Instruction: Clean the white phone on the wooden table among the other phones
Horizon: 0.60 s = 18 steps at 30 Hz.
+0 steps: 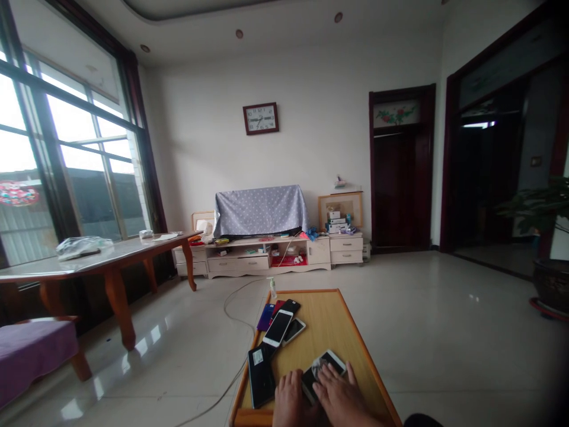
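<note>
A white-framed smartphone (334, 357) lies slanted near the front of a small wooden table. My left hand (288, 396) is closed at its lower left edge, fingers curled, with the thumb side hidden. Over the screen, my right hand (340, 392) presses a crumpled grey-white cloth (318, 365) under its fingertips. To the left, a dark phone or tablet with a pale label (261, 379) lies close to my left hand. Beyond it are a white phone with a black screen (278, 328), another white phone (294, 330), a blue-purple phone (265, 316) and a black phone (292, 305).
A pump bottle (272, 287) stands at the far left corner of the wooden table (320, 308). A cable (229, 379) runs along the floor on the left. Further off are a long table (120, 255), a low white cabinet (240, 264) and a potted plant (551, 279).
</note>
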Available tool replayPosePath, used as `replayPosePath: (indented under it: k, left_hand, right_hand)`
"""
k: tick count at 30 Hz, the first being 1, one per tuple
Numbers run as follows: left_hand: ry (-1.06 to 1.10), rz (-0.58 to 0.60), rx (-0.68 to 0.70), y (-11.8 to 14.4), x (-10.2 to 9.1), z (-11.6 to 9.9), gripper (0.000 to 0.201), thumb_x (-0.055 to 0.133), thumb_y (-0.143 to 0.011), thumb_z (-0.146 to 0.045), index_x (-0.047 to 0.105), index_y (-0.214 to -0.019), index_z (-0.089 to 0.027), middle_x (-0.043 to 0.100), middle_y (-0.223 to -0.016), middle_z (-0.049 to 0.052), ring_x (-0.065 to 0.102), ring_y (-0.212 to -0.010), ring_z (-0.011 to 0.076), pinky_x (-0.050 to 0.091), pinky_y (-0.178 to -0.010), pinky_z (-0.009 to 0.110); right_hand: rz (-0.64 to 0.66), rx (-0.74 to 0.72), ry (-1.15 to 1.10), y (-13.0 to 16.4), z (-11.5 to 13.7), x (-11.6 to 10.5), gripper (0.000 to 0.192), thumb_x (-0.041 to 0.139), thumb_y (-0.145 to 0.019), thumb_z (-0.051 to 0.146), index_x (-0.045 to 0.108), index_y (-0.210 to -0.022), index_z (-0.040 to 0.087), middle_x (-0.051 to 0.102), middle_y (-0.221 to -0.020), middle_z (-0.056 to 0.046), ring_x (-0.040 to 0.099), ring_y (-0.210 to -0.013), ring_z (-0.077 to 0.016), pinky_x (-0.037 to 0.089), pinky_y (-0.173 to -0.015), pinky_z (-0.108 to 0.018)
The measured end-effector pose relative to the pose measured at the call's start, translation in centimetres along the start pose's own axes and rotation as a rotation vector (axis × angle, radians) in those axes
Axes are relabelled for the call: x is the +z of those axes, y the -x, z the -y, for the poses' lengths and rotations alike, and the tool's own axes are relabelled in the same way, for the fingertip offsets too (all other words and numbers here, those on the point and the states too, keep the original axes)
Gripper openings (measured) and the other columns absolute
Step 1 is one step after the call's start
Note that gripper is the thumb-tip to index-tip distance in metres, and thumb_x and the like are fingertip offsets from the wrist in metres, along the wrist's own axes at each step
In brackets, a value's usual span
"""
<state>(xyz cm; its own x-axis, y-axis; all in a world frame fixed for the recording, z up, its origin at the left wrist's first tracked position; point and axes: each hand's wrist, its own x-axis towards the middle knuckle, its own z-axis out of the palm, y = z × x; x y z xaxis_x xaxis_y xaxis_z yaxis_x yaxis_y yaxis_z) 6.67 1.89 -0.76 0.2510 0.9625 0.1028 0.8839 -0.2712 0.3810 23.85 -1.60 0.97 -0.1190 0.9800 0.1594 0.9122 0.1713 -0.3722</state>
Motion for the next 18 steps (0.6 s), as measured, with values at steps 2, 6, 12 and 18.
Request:
replayPosePath:
  k: [2, 6, 12, 18]
  left_hand:
    - [-0.005, 0.017, -0.001, 0.1, -0.6, -0.5, 0.064, 0.061, -0.076, -0.053, 0.056, -0.131, -0.022, 0.062, -0.133, 0.010, 0.052, -0.127, 0.0286, 0.036, -0.106, 0.035]
    - [-0.028, 0.115, -0.039, 0.2, -2.3, -1.2, 0.060, 0.060, -0.077, -0.045, 0.056, -0.132, -0.024, 0.062, -0.135, 0.008, 0.052, -0.128, 0.0276, 0.038, -0.105, 0.033]
    - [-0.040, 0.177, -0.053, -0.4, -2.3, -0.8, 0.054, 0.047, -0.087, -0.032, 0.051, -0.140, -0.026, 0.058, -0.142, 0.005, 0.050, -0.132, 0.0228, 0.036, -0.109, 0.031]
    - [-0.063, 0.221, -0.066, -1.4, -1.5, -0.4, 0.081, 0.072, -0.064, -0.047, 0.051, -0.139, -0.023, 0.057, -0.144, 0.010, 0.048, -0.135, 0.0313, 0.037, -0.111, 0.037]
  right_hand:
    - [-0.040, 0.088, 0.032, -0.7, -0.4, -0.5, 0.059, 0.024, -0.105, 0.054, 0.062, -0.140, 0.024, 0.056, -0.148, -0.012, 0.046, -0.144, -0.0310, 0.002, -0.124, -0.065]
    - [-0.052, 0.084, -0.015, -1.1, 0.5, 0.9, 0.059, 0.026, -0.105, 0.052, 0.072, -0.127, 0.021, 0.062, -0.142, -0.014, 0.051, -0.139, -0.0298, 0.025, -0.124, -0.051]
    - [0.001, -0.135, -0.146, -0.4, 1.4, 3.3, 0.057, 0.030, -0.103, 0.056, 0.077, -0.116, 0.026, 0.066, -0.138, -0.009, 0.058, -0.133, -0.0319, 0.031, -0.121, -0.050]
    - [-0.153, 0.157, -0.027, -2.0, -1.3, -0.1, 0.064, 0.021, -0.105, 0.051, 0.072, -0.125, 0.019, 0.064, -0.140, -0.015, 0.053, -0.137, -0.0331, 0.026, -0.122, -0.056]
